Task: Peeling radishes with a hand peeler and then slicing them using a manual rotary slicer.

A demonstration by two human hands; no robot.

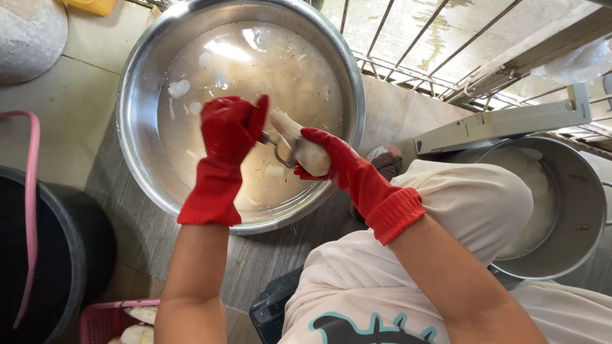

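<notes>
Both my hands wear red rubber gloves over a large steel basin of cloudy water. My right hand grips a pale, whitish root piece, held tilted above the basin's near side. My left hand is closed around a metal peeler whose blade rests against the root. Pale peeled pieces and scraps float in the water.
A steel pot with white contents stands at the right, beside my knee. A black bucket with a pink handle is at the left. A pink basket holding pale roots sits bottom left. A metal railing runs behind.
</notes>
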